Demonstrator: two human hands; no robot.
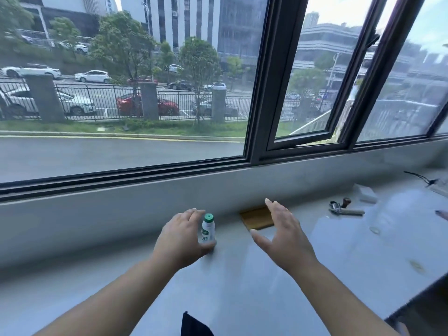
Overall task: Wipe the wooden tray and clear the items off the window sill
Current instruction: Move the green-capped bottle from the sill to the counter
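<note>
A small white bottle with a green cap (208, 229) stands upright on the pale window sill (242, 287). My left hand (180, 238) curls around its left side, thumb under its base, fingers behind it. A flat wooden tray (254, 218) lies just right of the bottle against the sill's back wall. My right hand (282, 235) hovers over the tray's right part with fingers spread and holds nothing, hiding part of the tray.
Further right on the sill lie a small metal and wooden tool (344, 208), a clear plastic piece (366, 194) and a dark cable (423, 178). A black cloth (194, 324) shows at the bottom edge. The middle window (308, 93) is tilted open.
</note>
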